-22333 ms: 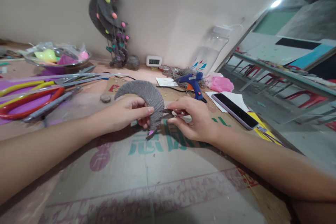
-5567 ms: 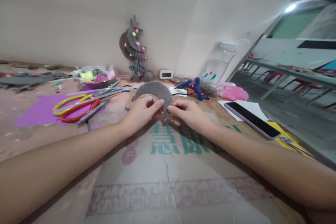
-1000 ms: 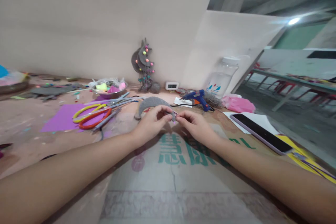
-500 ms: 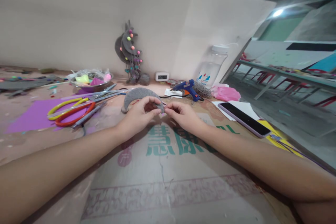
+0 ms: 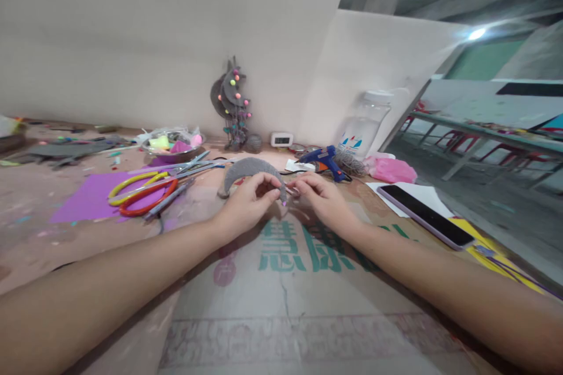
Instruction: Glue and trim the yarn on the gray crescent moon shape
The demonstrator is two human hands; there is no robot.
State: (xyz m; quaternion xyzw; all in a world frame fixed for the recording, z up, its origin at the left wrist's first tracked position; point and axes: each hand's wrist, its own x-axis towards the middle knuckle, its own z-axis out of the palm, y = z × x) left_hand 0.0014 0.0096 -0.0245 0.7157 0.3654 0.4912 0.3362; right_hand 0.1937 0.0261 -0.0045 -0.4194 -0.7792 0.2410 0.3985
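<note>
My left hand [image 5: 253, 202] is closed on a grey crescent [image 5: 250, 170] that looks wrapped in yarn, gripping it near its right-hand end. A tiny purple bit [image 5: 284, 203] shows at the tip of that end. Just to the right, my right hand [image 5: 325, 199] is closed in a pinch, its fingertips close to the tip. Something thin and pale seems to stick out from those fingers, too small to name. Both hands are above a printed cardboard sheet [image 5: 246, 316].
Left lie scissors [image 5: 145, 193] with yellow and red handles on purple paper [image 5: 83, 199], near a bowl [image 5: 176, 155]. A moon-shaped hanging ornament [image 5: 233, 99], a small clock [image 5: 281, 139], a blue glue gun [image 5: 325, 159] and a bottle [image 5: 365, 123] stand behind; a phone [image 5: 424, 214] lies right.
My right fingertips have drawn a little away from the crescent's tip, and the purple bit there shows more plainly. My left hand keeps its hold. The whole view has shifted slightly.
</note>
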